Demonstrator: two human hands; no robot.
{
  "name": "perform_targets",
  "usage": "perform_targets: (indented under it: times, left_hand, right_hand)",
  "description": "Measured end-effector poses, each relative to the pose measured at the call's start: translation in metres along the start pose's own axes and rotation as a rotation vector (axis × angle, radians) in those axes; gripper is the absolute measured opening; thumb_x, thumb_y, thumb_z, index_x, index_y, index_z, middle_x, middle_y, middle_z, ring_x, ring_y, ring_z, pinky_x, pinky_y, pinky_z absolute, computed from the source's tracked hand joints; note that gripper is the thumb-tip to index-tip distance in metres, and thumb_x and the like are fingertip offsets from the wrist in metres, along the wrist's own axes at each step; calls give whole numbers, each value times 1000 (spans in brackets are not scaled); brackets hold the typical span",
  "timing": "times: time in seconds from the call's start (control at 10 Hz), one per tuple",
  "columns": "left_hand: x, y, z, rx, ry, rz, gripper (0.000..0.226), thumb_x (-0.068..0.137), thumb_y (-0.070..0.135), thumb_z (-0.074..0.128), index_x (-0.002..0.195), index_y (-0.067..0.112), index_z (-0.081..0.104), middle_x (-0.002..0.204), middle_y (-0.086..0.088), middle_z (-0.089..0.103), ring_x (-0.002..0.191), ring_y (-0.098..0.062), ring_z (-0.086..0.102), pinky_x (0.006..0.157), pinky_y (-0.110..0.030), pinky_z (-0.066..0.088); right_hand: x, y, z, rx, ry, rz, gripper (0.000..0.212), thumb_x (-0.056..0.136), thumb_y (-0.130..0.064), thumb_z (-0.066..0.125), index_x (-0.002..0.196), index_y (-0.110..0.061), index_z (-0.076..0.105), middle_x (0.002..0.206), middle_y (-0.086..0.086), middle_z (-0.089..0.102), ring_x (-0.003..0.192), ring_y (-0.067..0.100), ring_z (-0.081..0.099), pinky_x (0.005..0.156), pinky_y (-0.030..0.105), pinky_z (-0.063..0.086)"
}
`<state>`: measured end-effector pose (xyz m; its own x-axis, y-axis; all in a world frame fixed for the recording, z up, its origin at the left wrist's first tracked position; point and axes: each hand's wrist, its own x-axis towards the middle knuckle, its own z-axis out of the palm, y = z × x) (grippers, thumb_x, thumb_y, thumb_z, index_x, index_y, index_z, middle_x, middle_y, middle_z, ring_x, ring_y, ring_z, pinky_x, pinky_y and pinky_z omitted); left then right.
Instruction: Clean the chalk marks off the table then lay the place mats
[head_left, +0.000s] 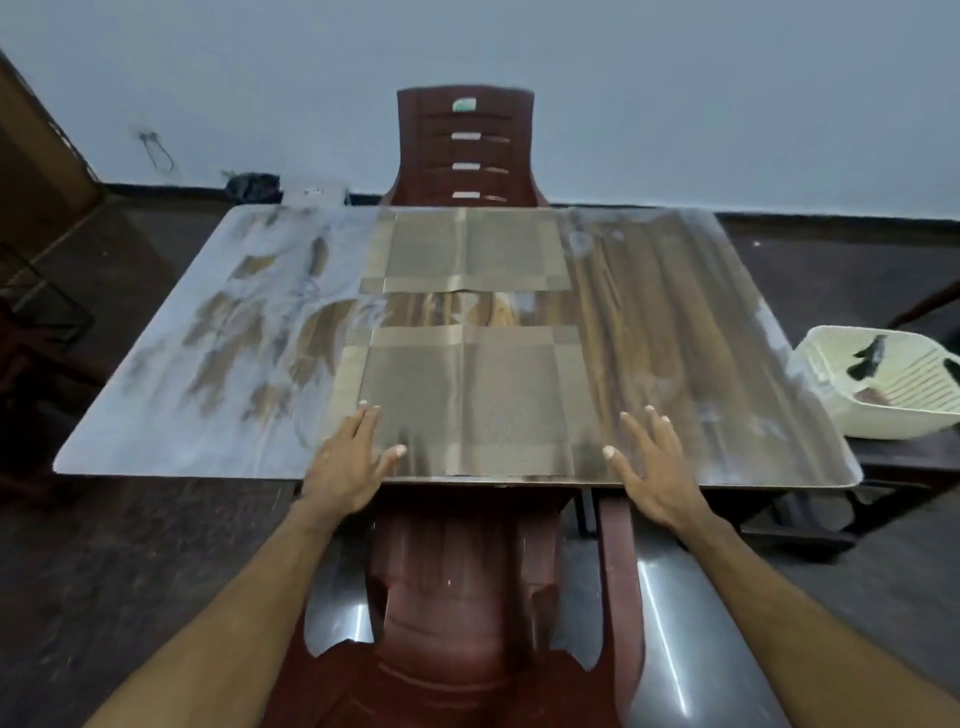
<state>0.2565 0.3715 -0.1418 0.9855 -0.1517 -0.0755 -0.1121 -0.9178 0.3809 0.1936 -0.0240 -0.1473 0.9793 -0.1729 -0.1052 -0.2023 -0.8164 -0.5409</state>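
Place mats (467, 395) on table (675, 322), flat hands (348, 462) alongside.

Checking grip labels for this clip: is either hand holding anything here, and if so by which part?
Nothing is held. The left hand lies open and flat at the near place mat, by its left corner; the right hand is open over the bare table beside the mat.

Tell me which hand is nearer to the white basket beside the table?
The right hand. It lies flat on the table's near edge, right of the near mat, on the side of the basket. The left hand rests at that mat's left corner, farther away.
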Motion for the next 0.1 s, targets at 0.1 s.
perform_targets:
  times: [0.1]
  left_hand:
    - [-3,54,-5,-45,62,84,76,94,59,36,154,13,22,163,-4,16,150,-21,17,120,-41,21]
  right_hand:
    - [-11,2,-35,-55,60,-17,63,99,-47,47,153,-19,30,164,11,12,152,28,4,122,41,9]
